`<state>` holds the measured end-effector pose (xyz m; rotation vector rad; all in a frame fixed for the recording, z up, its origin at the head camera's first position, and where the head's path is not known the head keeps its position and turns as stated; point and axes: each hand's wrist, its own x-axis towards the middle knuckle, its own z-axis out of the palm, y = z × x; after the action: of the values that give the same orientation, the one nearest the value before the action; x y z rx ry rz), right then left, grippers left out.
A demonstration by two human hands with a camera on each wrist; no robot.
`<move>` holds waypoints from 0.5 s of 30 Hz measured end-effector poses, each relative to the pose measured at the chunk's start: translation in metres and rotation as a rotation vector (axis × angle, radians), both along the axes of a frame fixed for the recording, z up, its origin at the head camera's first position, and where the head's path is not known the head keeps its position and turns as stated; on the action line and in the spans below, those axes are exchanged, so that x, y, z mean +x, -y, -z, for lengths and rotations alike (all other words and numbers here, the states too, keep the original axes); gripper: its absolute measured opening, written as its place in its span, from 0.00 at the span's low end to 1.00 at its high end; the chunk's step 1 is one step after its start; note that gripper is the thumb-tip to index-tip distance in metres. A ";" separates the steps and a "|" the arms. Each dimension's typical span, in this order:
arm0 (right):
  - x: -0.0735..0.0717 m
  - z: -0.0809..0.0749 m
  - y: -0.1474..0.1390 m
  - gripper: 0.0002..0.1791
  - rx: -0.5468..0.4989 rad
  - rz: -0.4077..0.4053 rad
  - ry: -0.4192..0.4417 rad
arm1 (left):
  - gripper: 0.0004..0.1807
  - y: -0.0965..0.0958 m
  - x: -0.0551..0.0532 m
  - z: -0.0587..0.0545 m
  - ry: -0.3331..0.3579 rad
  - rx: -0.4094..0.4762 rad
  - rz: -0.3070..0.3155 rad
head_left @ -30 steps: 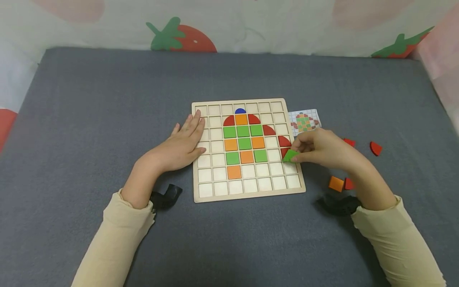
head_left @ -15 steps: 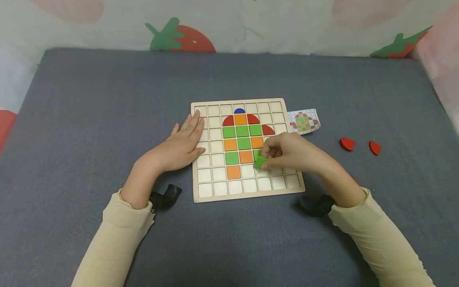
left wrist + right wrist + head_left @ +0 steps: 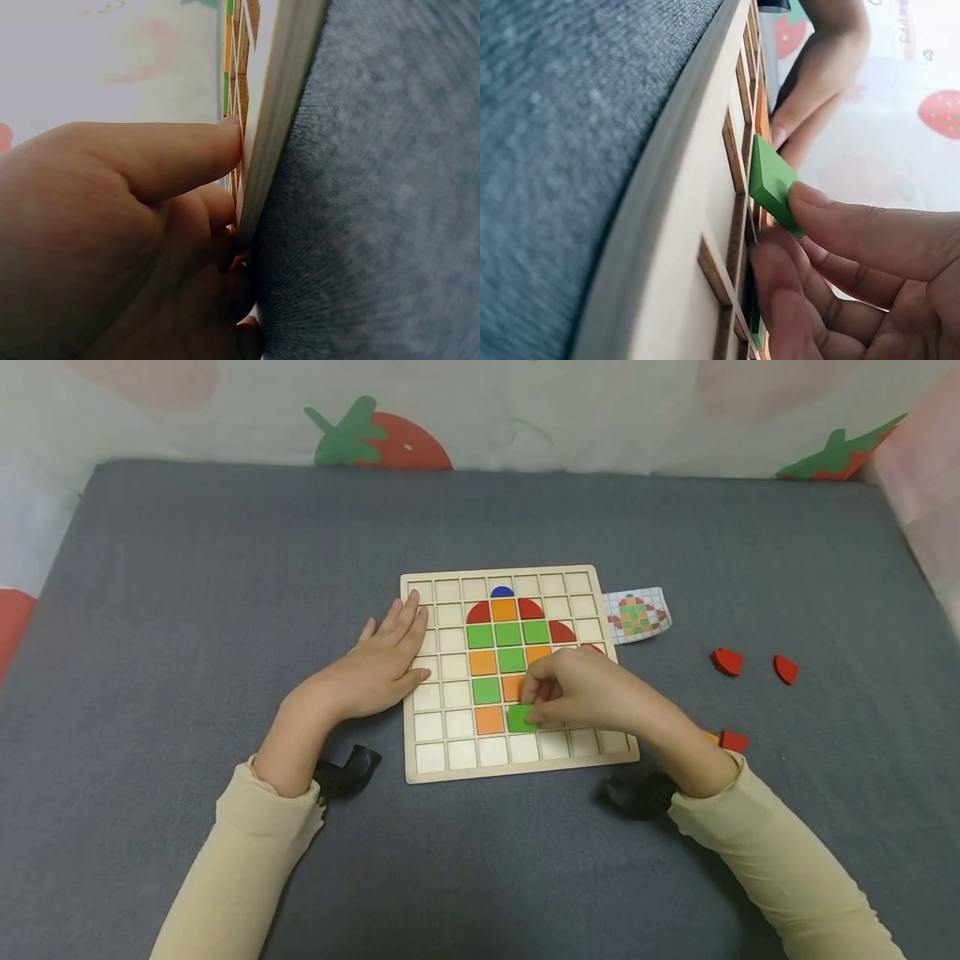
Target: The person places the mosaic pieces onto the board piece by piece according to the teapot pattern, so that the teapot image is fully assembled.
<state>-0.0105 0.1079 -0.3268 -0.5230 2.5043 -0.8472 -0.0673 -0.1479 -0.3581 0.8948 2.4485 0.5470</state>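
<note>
A wooden grid board (image 3: 450, 773) lies on the grey cloth, with green and orange square tiles, red quarter-round tiles and a blue half-round tile set in its cells. My right hand (image 3: 581, 689) pinches a green square tile (image 3: 521, 718) between thumb and fingers, over the cell right of the lowest orange tile (image 3: 490, 720). In the right wrist view this green tile (image 3: 772, 184) is tilted, one edge at the grid. My left hand (image 3: 375, 656) lies flat across the board's left edge, fingers straight. In the left wrist view its thumb (image 3: 187, 154) rests on the board's rim.
A printed pattern card (image 3: 636, 615) sticks out from the board's right side. Red quarter-round tiles (image 3: 786, 670) lie on the cloth at the right. A red tile (image 3: 734, 741) and a partly hidden orange tile (image 3: 711, 737) lie near the right forearm.
My right hand has carried the green tile leftward from the board's right edge to the cell beside the lowest orange tile. My left hand has stayed in place.
</note>
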 end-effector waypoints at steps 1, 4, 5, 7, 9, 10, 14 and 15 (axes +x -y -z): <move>0.000 0.000 0.000 0.05 0.000 0.002 -0.002 | 0.38 0.000 0.000 0.000 0.001 -0.002 -0.001; 0.000 0.001 0.001 0.06 -0.001 0.010 0.002 | 0.38 0.000 0.000 0.000 0.000 -0.001 -0.003; 0.000 0.001 0.001 0.06 -0.001 0.015 0.004 | 0.38 0.000 0.000 0.000 -0.001 -0.001 -0.002; 0.001 0.001 0.001 0.06 0.000 0.025 0.007 | 0.38 0.000 0.000 0.001 -0.002 0.000 -0.002; 0.001 0.001 0.001 0.06 -0.001 0.034 0.006 | 0.38 0.000 0.000 0.001 -0.003 0.001 -0.002; 0.001 0.001 0.001 0.06 -0.002 0.038 0.005 | 0.38 0.000 0.000 0.001 -0.005 0.001 -0.002; 0.001 0.001 0.001 0.05 -0.004 0.044 0.000 | 0.38 0.000 0.000 0.001 -0.007 0.002 0.000; 0.001 0.001 0.001 0.05 -0.004 0.045 -0.001 | 0.38 0.000 0.000 0.001 -0.008 0.000 0.000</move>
<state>-0.0096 0.1070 -0.3281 -0.4697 2.5244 -0.8691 -0.0673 -0.1480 -0.3588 0.8984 2.4555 0.5450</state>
